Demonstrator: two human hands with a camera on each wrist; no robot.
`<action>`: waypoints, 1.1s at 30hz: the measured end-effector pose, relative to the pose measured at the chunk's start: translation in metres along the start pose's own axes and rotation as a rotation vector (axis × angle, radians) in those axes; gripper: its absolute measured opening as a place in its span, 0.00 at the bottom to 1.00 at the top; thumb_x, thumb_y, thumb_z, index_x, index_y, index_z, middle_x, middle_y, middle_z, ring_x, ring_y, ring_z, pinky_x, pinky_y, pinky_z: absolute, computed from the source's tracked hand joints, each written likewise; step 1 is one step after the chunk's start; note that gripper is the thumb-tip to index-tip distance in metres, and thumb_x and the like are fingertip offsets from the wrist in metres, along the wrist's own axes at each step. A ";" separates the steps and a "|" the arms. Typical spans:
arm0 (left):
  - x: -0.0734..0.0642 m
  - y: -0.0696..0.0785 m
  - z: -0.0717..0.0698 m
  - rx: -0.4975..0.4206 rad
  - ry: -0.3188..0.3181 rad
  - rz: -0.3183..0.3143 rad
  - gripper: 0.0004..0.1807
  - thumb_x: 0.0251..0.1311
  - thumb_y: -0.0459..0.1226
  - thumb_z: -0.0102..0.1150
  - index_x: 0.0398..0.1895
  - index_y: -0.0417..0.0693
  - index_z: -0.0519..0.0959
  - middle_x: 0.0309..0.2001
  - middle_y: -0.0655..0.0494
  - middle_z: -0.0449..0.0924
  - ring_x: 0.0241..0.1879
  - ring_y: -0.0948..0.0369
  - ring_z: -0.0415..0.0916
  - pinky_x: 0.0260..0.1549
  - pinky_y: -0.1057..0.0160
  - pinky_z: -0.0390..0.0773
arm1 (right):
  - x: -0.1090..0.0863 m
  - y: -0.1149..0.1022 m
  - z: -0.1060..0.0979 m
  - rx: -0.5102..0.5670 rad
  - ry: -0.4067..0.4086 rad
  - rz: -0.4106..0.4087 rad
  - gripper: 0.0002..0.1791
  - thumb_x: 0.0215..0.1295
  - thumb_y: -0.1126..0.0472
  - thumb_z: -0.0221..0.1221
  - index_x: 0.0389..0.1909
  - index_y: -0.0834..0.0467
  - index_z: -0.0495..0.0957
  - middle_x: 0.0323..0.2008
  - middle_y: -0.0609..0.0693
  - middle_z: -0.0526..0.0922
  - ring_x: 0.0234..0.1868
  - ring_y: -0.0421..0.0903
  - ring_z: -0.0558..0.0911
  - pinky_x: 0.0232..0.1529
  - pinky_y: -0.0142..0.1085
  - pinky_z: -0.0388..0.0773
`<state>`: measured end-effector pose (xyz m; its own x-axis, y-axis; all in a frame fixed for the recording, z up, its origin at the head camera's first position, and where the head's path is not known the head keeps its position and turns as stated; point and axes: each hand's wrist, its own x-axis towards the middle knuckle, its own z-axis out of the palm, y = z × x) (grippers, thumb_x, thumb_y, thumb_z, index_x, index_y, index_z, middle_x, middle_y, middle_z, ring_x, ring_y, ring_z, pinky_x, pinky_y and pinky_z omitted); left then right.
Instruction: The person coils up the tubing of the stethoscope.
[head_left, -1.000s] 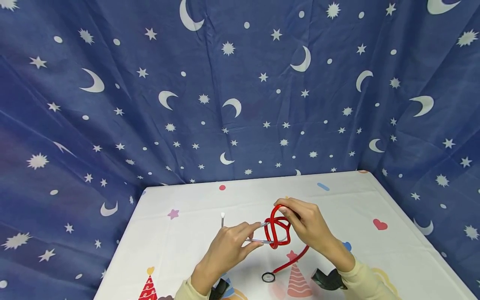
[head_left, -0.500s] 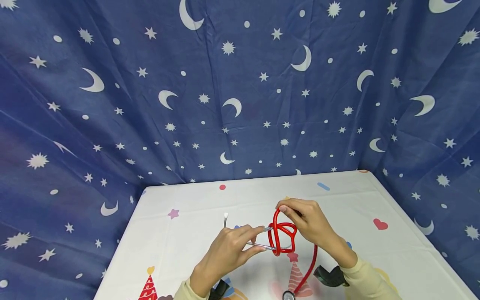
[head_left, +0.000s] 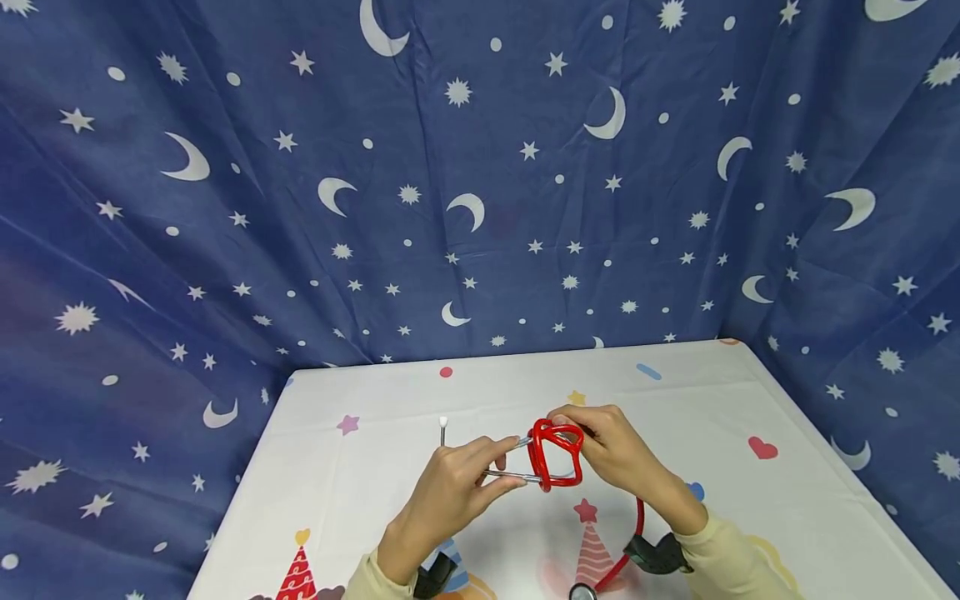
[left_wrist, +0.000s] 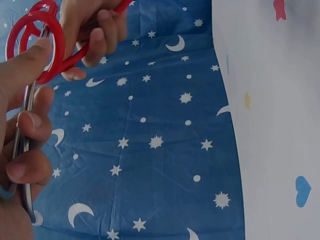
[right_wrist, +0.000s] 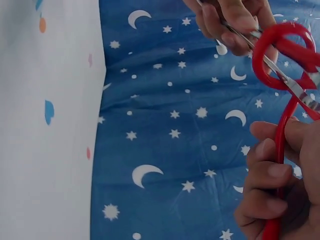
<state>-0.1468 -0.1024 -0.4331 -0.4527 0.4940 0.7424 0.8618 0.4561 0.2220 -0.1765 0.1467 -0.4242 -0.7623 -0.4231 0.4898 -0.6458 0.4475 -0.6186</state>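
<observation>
A stethoscope with red tubing (head_left: 557, 482) is held up above the table between both hands. My left hand (head_left: 453, 487) grips its metal ear tubes (head_left: 517, 476), thumb and fingers around them in the left wrist view. One white ear tip (head_left: 443, 422) sticks up behind that hand. Red tubing is looped around the far part of the metal tubes. My right hand (head_left: 618, 450) holds the tubing just right of the loops, with fingers curled around a strand (right_wrist: 281, 150) in the right wrist view. From beneath this hand the tubing hangs to the round chest piece (head_left: 582, 592).
A white tablecloth (head_left: 420, 392) printed with coloured shapes covers the table. Behind and beside it hangs a dark blue curtain (head_left: 420, 208) with moons and stars. Black straps (head_left: 656, 554) are worn around both wrists.
The tall red loop pinched by my right hand has been drawn down around the metal tubes, and that hand has lowered slightly. The chest piece has shifted right and toward the near edge.
</observation>
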 end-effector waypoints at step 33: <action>0.000 -0.014 0.008 -0.146 0.124 -0.268 0.25 0.50 0.38 0.74 0.53 0.43 0.80 0.28 0.61 0.78 0.20 0.73 0.64 0.20 0.82 0.66 | -0.008 0.005 0.022 0.043 -0.155 0.159 0.04 0.74 0.61 0.54 0.40 0.53 0.77 0.21 0.39 0.73 0.19 0.31 0.65 0.18 0.25 0.68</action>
<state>-0.1601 -0.1031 -0.4410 -0.6441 0.2731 0.7146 0.7438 0.4420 0.5015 -0.1730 0.1349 -0.4451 -0.8368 -0.4671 0.2856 -0.5127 0.4857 -0.7079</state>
